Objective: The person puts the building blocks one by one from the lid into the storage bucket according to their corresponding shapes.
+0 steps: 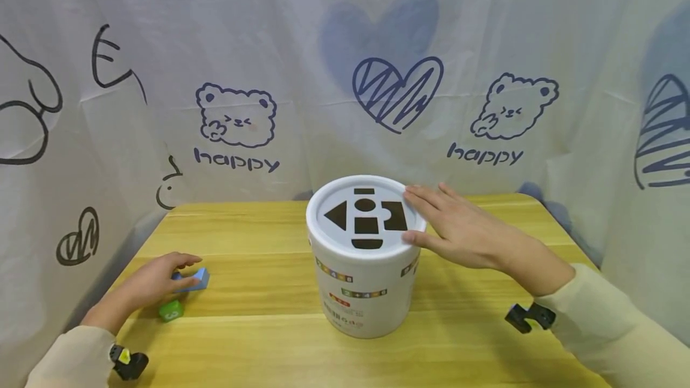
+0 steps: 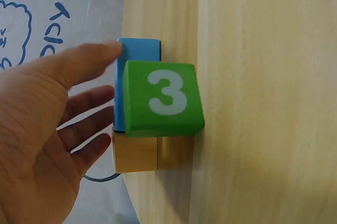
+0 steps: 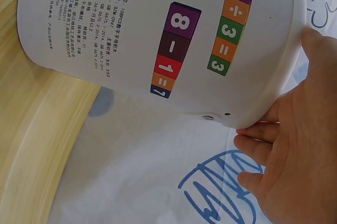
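Observation:
My left hand (image 1: pixel 153 280) is at a blue block (image 1: pixel 200 279) on the left of the table. Its thumb tip meets the block's edge in the left wrist view, and the other fingers are loosely bent beside it. Closer to me sits a green block (image 2: pixel 167 95) marked with a white 3, partly covering the blue one in that view. An orange-brown block (image 2: pixel 136 153) shows at the blue block's end. My right hand (image 1: pixel 469 229) rests with extended fingers on the lid rim of a white bucket (image 1: pixel 366 310). Dark shaped holes pierce its lid (image 1: pixel 342 190).
The bucket stands upright at the middle of the wooden table (image 1: pixel 248 340). Behind and beside the table hangs a pale curtain (image 1: pixel 312 136) with hearts and bears. Each wrist carries a small black device, one a camera mount (image 1: pixel 530 317) by the right sleeve.

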`<state>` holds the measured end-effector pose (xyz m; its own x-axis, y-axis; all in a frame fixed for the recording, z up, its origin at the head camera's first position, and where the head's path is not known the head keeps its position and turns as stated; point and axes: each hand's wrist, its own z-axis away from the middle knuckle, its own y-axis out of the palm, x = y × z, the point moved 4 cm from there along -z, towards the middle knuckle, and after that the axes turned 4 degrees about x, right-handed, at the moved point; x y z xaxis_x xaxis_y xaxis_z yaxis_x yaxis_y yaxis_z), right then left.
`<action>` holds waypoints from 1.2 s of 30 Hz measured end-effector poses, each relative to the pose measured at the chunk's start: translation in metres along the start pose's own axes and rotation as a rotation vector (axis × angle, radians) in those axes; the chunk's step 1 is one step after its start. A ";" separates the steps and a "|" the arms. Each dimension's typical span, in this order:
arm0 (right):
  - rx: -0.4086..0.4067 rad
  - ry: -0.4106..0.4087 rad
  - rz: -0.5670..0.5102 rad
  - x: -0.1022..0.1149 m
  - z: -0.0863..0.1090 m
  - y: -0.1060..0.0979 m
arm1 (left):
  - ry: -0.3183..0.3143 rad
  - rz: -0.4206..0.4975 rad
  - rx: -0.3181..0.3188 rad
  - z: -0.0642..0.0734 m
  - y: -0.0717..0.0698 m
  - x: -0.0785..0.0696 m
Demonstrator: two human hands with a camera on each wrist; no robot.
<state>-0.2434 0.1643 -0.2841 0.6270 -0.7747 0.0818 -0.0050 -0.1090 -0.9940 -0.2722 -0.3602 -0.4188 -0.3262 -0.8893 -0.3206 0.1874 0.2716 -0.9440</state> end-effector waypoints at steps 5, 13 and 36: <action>-0.002 0.003 -0.004 0.000 0.001 0.000 | -0.016 -0.047 0.006 -0.004 0.003 -0.002; 0.001 0.013 -0.016 -0.001 0.001 0.001 | -0.018 -0.052 0.025 -0.009 0.007 -0.011; -0.004 0.015 -0.025 -0.002 0.001 0.001 | -0.035 0.138 0.207 -0.006 0.008 -0.022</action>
<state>-0.2441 0.1660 -0.2858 0.6151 -0.7811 0.1078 0.0072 -0.1312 -0.9913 -0.2690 -0.3364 -0.4195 -0.2531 -0.8620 -0.4393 0.4151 0.3134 -0.8541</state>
